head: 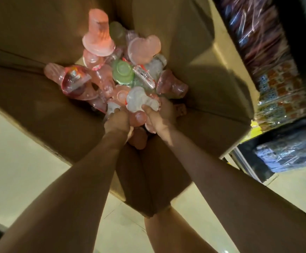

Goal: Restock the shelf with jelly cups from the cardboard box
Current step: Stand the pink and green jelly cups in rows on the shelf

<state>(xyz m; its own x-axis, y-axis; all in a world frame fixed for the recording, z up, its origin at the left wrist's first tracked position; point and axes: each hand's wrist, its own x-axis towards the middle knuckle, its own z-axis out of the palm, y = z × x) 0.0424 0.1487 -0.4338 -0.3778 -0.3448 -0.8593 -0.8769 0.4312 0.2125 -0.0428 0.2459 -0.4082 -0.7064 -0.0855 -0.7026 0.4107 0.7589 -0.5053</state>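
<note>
An open cardboard box (199,57) stands on the floor, holding several loose jelly cups (123,72) in pink, green and clear white. Both my hands reach down into it at its near side. My right hand (159,115) pinches a white jelly cup (139,100) with the thumb on its near face. My left hand (118,121) curls round jelly cups just left of it; a pink jelly cup (139,118) shows between the two hands. The fingertips of both hands are hidden among the cups.
The shelf (276,75) stands right of the box, its levels packed with wrapped goods in orange, blue and dark packs. Pale floor tiles (17,161) surround the box. My leg (168,232) is below the box's near corner.
</note>
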